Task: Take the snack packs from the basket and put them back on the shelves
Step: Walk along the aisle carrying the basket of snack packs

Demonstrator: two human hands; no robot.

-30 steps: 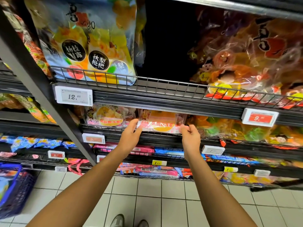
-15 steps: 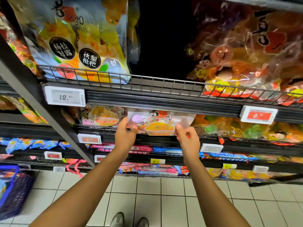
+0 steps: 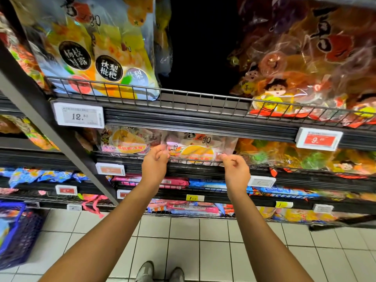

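A clear snack pack (image 3: 200, 148) with a yellow-orange picture stands on the second shelf behind the wire rail (image 3: 195, 160), next to a similar pack (image 3: 128, 141). At the pack's lower left corner, my left hand (image 3: 155, 162) has its fingers curled and pinches the edge. My right hand (image 3: 236, 168) pinches the lower right corner in the same way. The blue-purple basket (image 3: 18, 235) stands on the floor at the far left, partly cut off, with packs inside.
The top shelf holds a large blue-yellow bag (image 3: 97, 51), a dark gap (image 3: 201, 45) and an orange bag (image 3: 305, 64). Price tags (image 3: 78, 117) hang on the rails. Lower shelves hold flat packs. White floor tiles (image 3: 183, 237) and my shoes are below.
The snack pack went from in front of the shelf edge to standing behind the wire rail. Both hands dropped to its lower corners. The view moved closer to the shelf.
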